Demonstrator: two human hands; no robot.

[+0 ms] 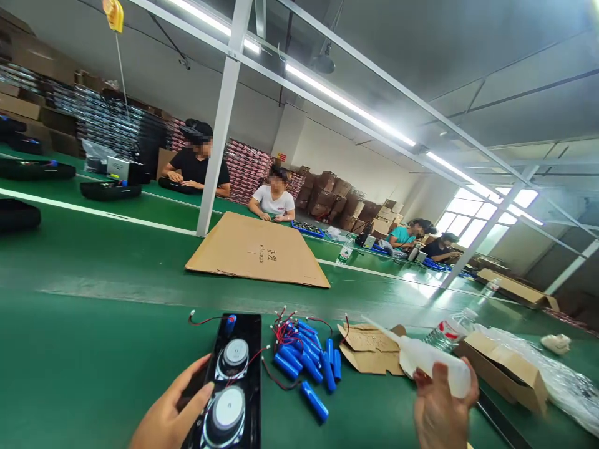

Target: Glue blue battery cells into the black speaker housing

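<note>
My left hand (175, 408) grips the left edge of a black speaker panel (253, 374), thumb on top near the drivers. Two round speaker drivers (229, 408) are set in the panel, and a blue battery cell (231, 323) with a red-black lead sits at its far end. On the right, my right hand (444, 399) is wrapped round a translucent white squeeze bottle (433, 360), whose long thin nozzle points up and left. Between the hands lies a pile of blue battery cells (306, 352) with red and black wires and white connectors. One loose cell (315, 402) lies nearer me.
Flattened cardboard (369, 349) lies beside the batteries. A clear plastic bottle (452, 330), an open carton (503, 368) and plastic wrap (556, 380) are at right. A large cardboard sheet (259, 249) lies ahead by a white post (219, 143). Several people sit across the green table.
</note>
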